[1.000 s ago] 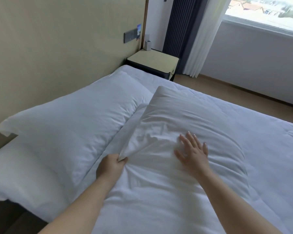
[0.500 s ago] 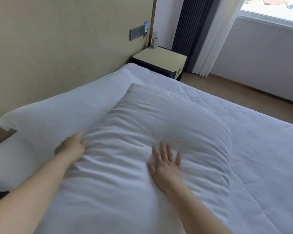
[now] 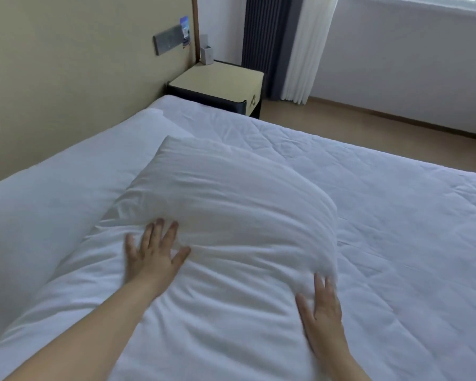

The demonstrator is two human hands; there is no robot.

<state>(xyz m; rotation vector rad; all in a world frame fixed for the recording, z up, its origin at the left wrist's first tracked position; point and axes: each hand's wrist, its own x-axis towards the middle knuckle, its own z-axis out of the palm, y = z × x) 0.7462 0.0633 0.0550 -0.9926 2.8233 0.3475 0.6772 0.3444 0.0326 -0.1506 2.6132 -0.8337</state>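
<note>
Head cam: both hands flat on a plump white fabric pillow.
Left hand and right hand press it with fingers spread, gripping nothing; it lies on the white quilted bed.

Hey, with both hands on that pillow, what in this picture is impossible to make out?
Head view, the only one:
- Fingertips of the right hand: motion-blurred at the edge of the pillow, so their contact there is unclear.
- Near end of the pillow: cut off by the bottom frame edge.
- The second pillow: partly covered by the first and cut by the left edge.
- The wall card: print too small to read.
</note>
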